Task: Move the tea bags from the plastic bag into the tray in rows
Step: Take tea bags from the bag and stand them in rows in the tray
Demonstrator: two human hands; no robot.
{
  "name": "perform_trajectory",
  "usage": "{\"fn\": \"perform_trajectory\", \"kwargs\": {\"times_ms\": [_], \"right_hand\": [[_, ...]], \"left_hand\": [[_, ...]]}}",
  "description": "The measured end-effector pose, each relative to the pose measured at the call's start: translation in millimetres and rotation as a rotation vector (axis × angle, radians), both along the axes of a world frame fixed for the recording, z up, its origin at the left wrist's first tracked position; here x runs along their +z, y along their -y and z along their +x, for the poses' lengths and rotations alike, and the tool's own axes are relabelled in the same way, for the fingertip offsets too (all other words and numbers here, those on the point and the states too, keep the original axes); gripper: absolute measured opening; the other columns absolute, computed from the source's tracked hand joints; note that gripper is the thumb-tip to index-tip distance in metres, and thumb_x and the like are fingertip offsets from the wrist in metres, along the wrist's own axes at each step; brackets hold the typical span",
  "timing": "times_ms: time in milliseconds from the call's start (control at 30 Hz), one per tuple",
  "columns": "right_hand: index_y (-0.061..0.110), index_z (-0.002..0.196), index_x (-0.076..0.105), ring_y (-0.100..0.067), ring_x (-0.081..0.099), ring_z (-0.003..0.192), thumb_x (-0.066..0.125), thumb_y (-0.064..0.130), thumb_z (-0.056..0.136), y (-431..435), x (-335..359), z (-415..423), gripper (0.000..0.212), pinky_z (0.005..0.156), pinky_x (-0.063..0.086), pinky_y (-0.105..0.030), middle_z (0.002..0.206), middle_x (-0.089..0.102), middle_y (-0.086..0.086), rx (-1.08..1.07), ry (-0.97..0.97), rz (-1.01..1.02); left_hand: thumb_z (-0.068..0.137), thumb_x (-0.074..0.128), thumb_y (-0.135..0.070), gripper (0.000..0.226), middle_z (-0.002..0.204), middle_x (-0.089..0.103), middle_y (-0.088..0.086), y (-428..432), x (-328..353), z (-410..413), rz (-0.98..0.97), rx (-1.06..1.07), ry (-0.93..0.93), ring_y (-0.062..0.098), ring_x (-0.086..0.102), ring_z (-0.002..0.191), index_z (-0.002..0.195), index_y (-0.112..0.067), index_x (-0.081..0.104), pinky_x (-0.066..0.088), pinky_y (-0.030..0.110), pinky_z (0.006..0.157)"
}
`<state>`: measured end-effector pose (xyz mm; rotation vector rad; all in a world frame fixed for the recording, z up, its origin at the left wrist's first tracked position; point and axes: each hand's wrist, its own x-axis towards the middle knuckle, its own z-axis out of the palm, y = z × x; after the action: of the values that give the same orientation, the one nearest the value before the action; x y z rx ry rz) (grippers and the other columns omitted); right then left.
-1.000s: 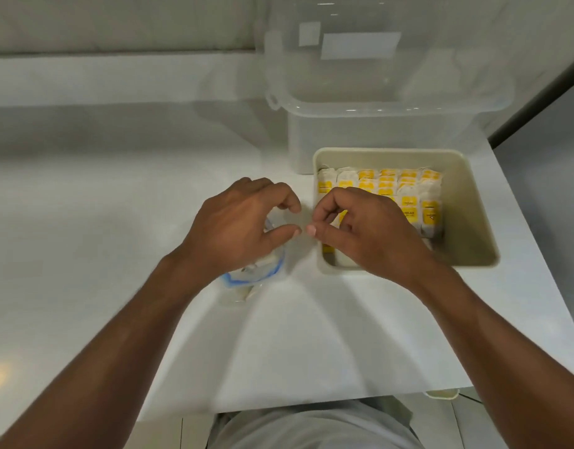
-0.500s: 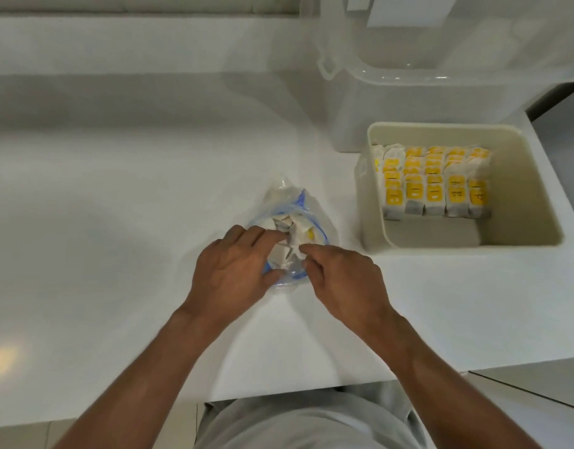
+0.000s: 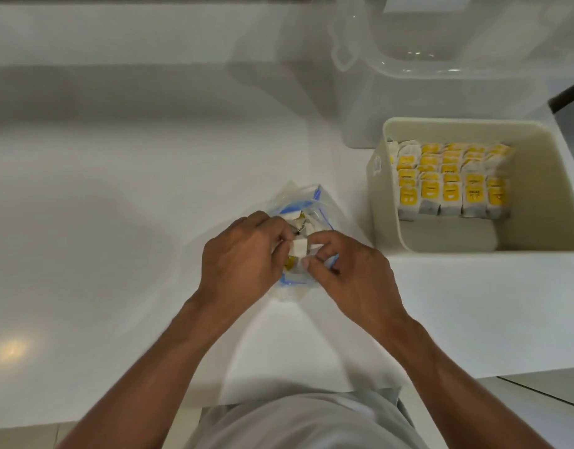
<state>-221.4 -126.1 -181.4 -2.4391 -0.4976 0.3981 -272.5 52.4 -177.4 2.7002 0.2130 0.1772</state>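
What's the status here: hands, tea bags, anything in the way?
Left hand grips the plastic bag; right hand pinches a tea bag at its mouth. Tray: rows at far end, near end bare. Nothing between bag and tray.

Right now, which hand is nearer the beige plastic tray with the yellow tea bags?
Right. The right hand, pinching a white tea bag at the clear blue-zip plastic bag's mouth, is just off the beige plastic tray's near-left corner; the left hand holds the bag further left.

In front of me the white countertop (image 3: 117, 189) carries the plastic bag (image 3: 324, 205) towards its near edge, the cream tray (image 3: 379, 196) to the bag's right, and a clear storage box (image 3: 408, 102) just behind the tray.
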Motion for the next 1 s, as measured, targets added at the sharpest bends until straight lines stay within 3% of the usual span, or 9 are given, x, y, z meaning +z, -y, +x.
{"fn": "perform_trajectory", "kwargs": {"times_ms": [133,267,433,500,567,633,733,867,1000], "right_hand": [[0.036,0.109,0.063,-0.001,0.064,0.068,0.07,0.037,0.087,-1.0,11.7,5.0,0.023,0.061,0.047,-0.014,0.078,0.068,0.018,-0.185,-0.255,0.337],[0.03,0.104,0.065,-0.009,0.069,0.083,0.072,0.037,0.087,-4.9,14.0,6.7,0.02,0.074,0.059,-0.038,0.088,0.07,0.014,-0.276,-0.373,0.469],[0.027,0.095,0.064,-0.015,0.072,0.078,0.07,0.032,0.09,-7.1,18.8,13.6,0.01,0.07,0.059,-0.039,0.084,0.072,0.0,-0.307,-0.426,0.552],[0.028,0.094,0.064,-0.012,0.07,0.075,0.066,0.031,0.092,-2.4,19.6,13.9,0.004,0.068,0.057,-0.033,0.08,0.072,0.005,-0.277,-0.266,0.473],[0.026,0.101,0.067,-0.007,0.068,0.073,0.063,0.031,0.095,4.2,20.2,12.1,0.009,0.067,0.054,-0.025,0.081,0.071,0.01,-0.201,-0.022,0.319],[0.022,0.107,0.071,-0.008,0.068,0.073,0.063,0.027,0.095,9.0,21.5,10.5,0.014,0.068,0.055,-0.025,0.087,0.072,0.008,-0.158,0.149,0.246],[0.021,0.104,0.073,-0.012,0.067,0.067,0.067,0.022,0.093,12.9,21.8,11.5,0.013,0.064,0.054,-0.026,0.09,0.07,0.004,-0.138,0.283,0.209],[0.022,0.114,0.07,-0.011,0.065,0.065,0.07,0.024,0.09,14.1,25.5,11.2,0.024,0.062,0.044,-0.014,0.082,0.072,0.009,-0.13,0.305,0.105],[0.028,0.115,0.061,-0.003,0.064,0.065,0.066,0.026,0.092,14.5,34.0,12.1,0.024,0.06,0.046,-0.015,0.075,0.066,0.017,-0.181,0.134,0.156]], "left_hand": [[0.091,0.068,-0.031,0.002,0.079,0.068,-0.019,1.9,14.4,10.4,-0.407,0.198,-0.068,0.002,0.064,0.067,0.093,-0.032,0.068,0.052,0.025,0.062],[0.09,0.072,-0.024,0.003,0.079,0.073,-0.005,4.6,22.3,16.6,-0.822,0.268,-0.135,0.013,0.071,0.072,0.091,-0.027,0.072,0.059,0.038,0.076],[0.092,0.069,-0.02,0.006,0.079,0.075,-0.002,12.1,27.0,16.5,-0.923,0.212,-0.187,0.019,0.072,0.071,0.091,-0.024,0.074,0.06,0.044,0.079],[0.094,0.066,-0.022,0.009,0.08,0.075,-0.008,10.6,26.3,17.6,-0.802,0.197,-0.169,0.012,0.072,0.071,0.093,-0.027,0.074,0.059,0.034,0.074],[0.094,0.065,-0.025,0.01,0.08,0.072,-0.018,7.3,22.5,19.3,-0.474,0.173,-0.12,0.005,0.069,0.069,0.094,-0.031,0.073,0.055,0.025,0.066],[0.093,0.064,-0.028,0.011,0.084,0.071,-0.018,6.7,19.2,21.8,-0.164,0.124,-0.09,0.01,0.067,0.069,0.099,-0.034,0.07,0.053,0.027,0.062],[0.095,0.055,-0.038,0.017,0.091,0.072,-0.014,10.7,13.7,26.5,0.001,0.056,-0.158,0.015,0.066,0.076,0.109,-0.037,0.065,0.046,0.025,0.062],[0.096,0.05,-0.048,0.021,0.092,0.068,-0.016,22.3,4.7,31.7,0.049,0.012,-0.229,0.008,0.052,0.072,0.108,-0.035,0.06,0.028,0.019,0.059],[0.099,0.048,-0.05,0.024,0.086,0.052,-0.014,32.4,-3.6,36.7,0.127,-0.014,-0.307,0.008,0.046,0.076,0.105,-0.03,0.06,0.032,0.022,0.068]]}}
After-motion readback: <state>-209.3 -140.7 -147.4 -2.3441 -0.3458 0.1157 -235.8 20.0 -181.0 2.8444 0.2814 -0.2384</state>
